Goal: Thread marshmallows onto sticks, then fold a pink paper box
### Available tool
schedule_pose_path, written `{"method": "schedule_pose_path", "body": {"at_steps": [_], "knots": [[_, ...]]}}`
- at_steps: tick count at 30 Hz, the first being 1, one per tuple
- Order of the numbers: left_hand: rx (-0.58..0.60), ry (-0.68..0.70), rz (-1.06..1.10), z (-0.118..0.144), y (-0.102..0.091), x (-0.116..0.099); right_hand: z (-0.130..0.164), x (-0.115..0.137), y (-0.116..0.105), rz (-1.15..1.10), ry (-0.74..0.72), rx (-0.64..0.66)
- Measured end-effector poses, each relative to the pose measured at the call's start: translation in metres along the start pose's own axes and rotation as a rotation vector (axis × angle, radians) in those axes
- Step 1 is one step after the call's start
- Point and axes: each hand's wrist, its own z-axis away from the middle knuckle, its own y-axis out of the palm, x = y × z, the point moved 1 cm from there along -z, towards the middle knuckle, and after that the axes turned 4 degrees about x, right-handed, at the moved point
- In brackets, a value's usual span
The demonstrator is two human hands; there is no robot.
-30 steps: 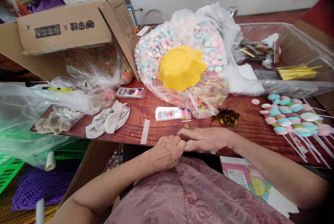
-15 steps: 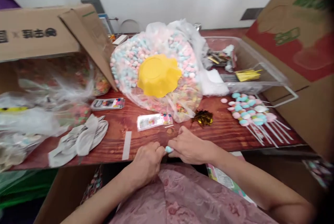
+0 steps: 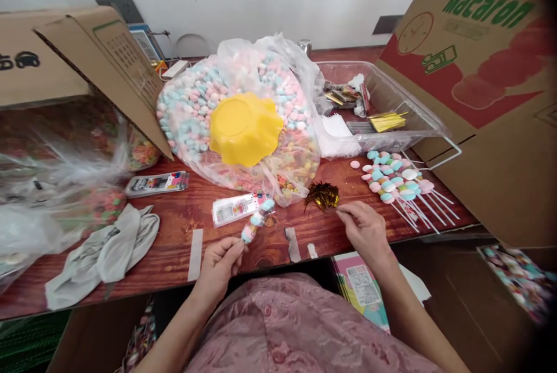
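My left hand [image 3: 221, 260] pinches the lower end of a marshmallow skewer [image 3: 257, 221], which tilts up and to the right. Blue, white, yellowish and pink pieces are threaded along it, and its stick is hidden in my fingers. At the right edge of a small heap of gold foil twist ties [image 3: 322, 195], my right hand [image 3: 363, 228] has its thumb and forefinger together. Whether a tie sits between those fingertips is too small to tell. Behind the skewer lies a stack of printed clear wrappers [image 3: 235, 209].
A big clear bag of marshmallows [image 3: 191, 100] carries an upturned yellow bowl [image 3: 243, 129]. Finished skewers [image 3: 391, 178] lie right, before a clear plastic bin [image 3: 418, 120]. Cardboard boxes [image 3: 487, 170] flank the table. Grey gloves [image 3: 107, 248] and another wrapper stack [image 3: 156, 184] lie left.
My hands, close together at the table edge before, have parted. The left now holds the skewer up in view; the right has moved right to the gold ties. The view has shifted right.
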Motion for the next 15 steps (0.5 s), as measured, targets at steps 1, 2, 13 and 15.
{"method": "schedule_pose_path", "body": {"at_steps": [1,2,13,15], "knots": [[-0.005,-0.043,0.09,0.0,0.002,0.0,0.004,-0.005,0.002,0.012,-0.005,0.032],[0.0,-0.068,0.154,0.0,0.005,-0.001,0.005,-0.006,0.005,0.042,-0.027,0.064],[0.078,-0.102,0.276,0.007,0.015,0.001,-0.032,0.009,0.037,0.567,-0.137,0.337],[0.087,-0.123,0.348,0.007,0.009,-0.001,-0.03,0.011,0.031,0.56,-0.151,0.324]]}}
